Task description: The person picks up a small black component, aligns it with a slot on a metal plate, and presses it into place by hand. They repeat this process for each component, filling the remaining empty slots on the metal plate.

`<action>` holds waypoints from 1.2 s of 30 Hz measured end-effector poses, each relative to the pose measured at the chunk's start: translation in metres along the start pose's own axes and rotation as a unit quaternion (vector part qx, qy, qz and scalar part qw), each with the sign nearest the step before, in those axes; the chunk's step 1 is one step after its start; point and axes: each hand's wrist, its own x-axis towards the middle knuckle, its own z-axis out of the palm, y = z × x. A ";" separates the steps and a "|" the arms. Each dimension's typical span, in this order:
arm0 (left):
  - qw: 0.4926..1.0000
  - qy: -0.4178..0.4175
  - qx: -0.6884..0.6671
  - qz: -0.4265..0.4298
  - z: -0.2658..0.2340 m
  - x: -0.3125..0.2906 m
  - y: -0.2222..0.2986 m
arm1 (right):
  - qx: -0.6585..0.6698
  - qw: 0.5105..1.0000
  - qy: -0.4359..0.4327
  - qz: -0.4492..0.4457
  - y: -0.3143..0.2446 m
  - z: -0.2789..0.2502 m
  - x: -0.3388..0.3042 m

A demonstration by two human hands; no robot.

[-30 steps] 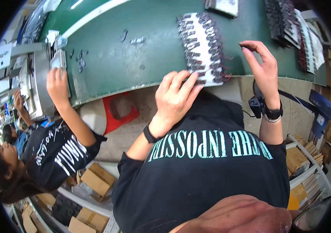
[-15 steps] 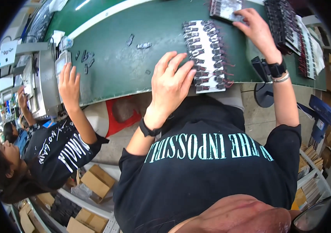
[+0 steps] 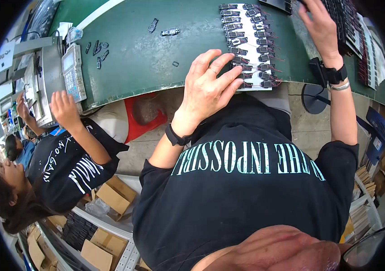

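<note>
A white strip (image 3: 249,45) lies on the green table, with two rows of small black parts and thin dark-red wires. My left hand (image 3: 212,86) is over its near left end, fingers spread, the fingertips at the black parts (image 3: 242,67). They appear to rest on them without gripping. At the upper right my right hand (image 3: 322,31) is raised, thumb and forefinger apart, with nothing seen between them. It sits between a dark panel (image 3: 279,4) and a stack of black strips (image 3: 348,29); its fingertips reach the picture's top edge.
Loose black parts (image 3: 170,31) lie left of the strip, others (image 3: 97,52) farther left. A co-worker's hand (image 3: 64,108) is near a grey keypad device (image 3: 70,72). A black stand (image 3: 316,72) is at the front edge; a blue fan (image 3: 379,131) stands right.
My right hand has left the dark panel and moved right toward the stack. My left hand stays at the strip's near end. The view has shifted; the co-worker's hand has moved left.
</note>
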 end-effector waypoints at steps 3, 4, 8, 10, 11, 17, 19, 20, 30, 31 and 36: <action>1.000 0.004 0.001 0.015 0.004 -0.002 0.000 | 0.087 0.986 0.110 0.090 -0.001 -0.006 0.005; 1.000 -0.001 -0.003 0.015 0.004 -0.003 0.001 | 0.086 0.986 0.109 0.092 -0.004 -0.008 0.005; 1.000 0.000 0.003 0.017 0.005 0.004 0.003 | 0.110 0.974 0.193 0.044 -0.019 -0.017 0.010; 1.000 0.007 0.002 0.005 0.008 0.009 0.004 | 0.116 0.970 0.198 0.077 -0.006 -0.013 -0.003; 1.000 0.010 0.001 0.008 0.008 0.010 0.004 | 0.117 0.968 0.200 0.093 0.003 -0.010 -0.012; 1.000 0.007 0.015 0.002 0.003 0.017 0.006 | 0.138 0.954 0.221 0.151 0.030 -0.020 -0.016; 1.000 0.008 0.016 0.003 0.003 0.019 0.009 | 0.168 0.944 0.233 0.162 0.028 -0.030 -0.015; 1.000 0.010 0.012 0.004 0.004 0.021 0.010 | 0.168 0.944 0.234 0.161 0.027 -0.032 -0.017; 0.999 0.031 0.021 0.000 0.003 0.037 0.012 | 0.313 0.903 0.267 0.125 -0.019 -0.048 -0.024; 0.999 0.036 0.021 0.003 0.003 0.038 0.010 | 0.333 0.893 0.271 0.133 -0.025 -0.048 -0.027; 0.999 0.042 0.010 0.010 0.000 0.051 0.006 | 0.388 0.864 0.249 0.203 -0.036 -0.053 -0.035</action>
